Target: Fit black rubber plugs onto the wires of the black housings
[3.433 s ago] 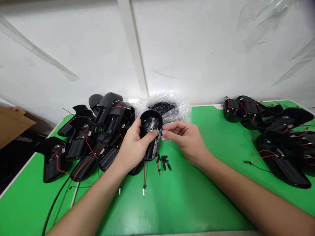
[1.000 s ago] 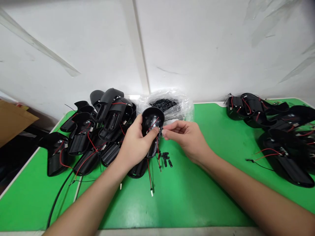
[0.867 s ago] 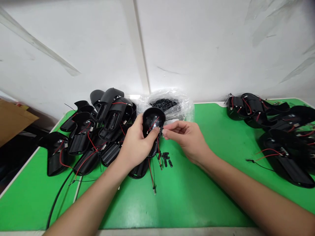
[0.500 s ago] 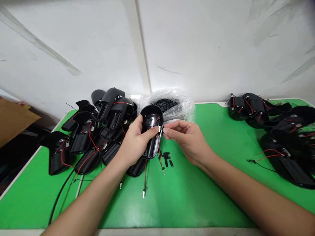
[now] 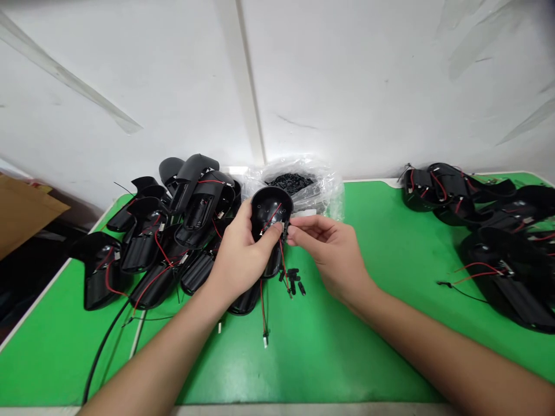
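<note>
Nearest to the camera, on the green work mat (image 5: 355, 358), the two bare forearms come in from the bottom corners. The left hand (image 5: 240, 260) is closed around a black plastic housing (image 5: 271, 214) and grasps it from the left side, with the thumb lying across its face. The long axis of this housing goes nearly upright in the frame, a little tilted, with the round wide end up and the narrow end down, just above the mat. The right hand (image 5: 325, 248) is not holding the housing fully; its thumb and forefinger (image 5: 289, 231) are pinched together at the housing's right edge, but I cannot tell what is between them. This hand is the nearer one to that edge.

A red wire (image 5: 262, 306) hangs down from the housing. Just beside it lie small black plastic parts (image 5: 292, 280). Farther away, more housings are piled at the left (image 5: 151, 248) and right (image 5: 498, 254), and a clear plastic bag of black parts (image 5: 303, 173) stands behind the hands.
</note>
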{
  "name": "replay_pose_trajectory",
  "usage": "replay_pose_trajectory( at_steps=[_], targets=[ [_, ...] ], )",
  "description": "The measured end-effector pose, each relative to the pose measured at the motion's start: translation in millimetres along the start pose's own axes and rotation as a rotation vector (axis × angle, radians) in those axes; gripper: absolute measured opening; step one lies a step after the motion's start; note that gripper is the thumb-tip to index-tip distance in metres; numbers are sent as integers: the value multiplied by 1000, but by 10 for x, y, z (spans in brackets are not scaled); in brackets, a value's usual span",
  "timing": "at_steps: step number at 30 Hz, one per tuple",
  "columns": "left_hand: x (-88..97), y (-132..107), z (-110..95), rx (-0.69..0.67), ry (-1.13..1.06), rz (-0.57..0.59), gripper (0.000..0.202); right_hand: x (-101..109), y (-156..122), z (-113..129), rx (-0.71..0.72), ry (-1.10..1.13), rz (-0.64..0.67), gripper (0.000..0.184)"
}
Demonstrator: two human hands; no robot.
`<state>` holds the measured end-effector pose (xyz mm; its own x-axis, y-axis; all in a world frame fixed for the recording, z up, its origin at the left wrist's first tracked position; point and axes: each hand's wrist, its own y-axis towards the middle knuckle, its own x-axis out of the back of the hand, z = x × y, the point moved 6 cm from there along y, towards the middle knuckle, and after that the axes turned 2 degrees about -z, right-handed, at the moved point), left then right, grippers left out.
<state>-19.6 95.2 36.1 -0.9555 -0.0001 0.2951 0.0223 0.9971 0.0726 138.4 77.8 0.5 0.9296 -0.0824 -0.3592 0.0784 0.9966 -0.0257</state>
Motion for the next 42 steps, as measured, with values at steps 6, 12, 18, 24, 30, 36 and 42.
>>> replay_pose_trajectory(
  at_steps=[6,12,18,24,30,36,42],
  targets=[
    [-41,-8,26,64,-128,48,33,8,-56,94,105,-108,-33,14],
    [0,-23,-24,-88,148,35,40,18,30,-89,-101,119,-17,24],
    [-28,-17,31,5,45,42,32,29,-3,7,34,3,-28,19],
    [-17,-39,33,18,102,31,31,34,40,-45,-33,38,-5,22],
    [-61,0,88,119,-160,72,26,25,20,22,36,2,15,15],
    [-46,-20,64,65,-10,57,29,29,8,-1,-13,7,-8,16],
    [-27,-51,11,14,165,23,32,51,32,-44,-38,-6,-17,20]
  ],
)
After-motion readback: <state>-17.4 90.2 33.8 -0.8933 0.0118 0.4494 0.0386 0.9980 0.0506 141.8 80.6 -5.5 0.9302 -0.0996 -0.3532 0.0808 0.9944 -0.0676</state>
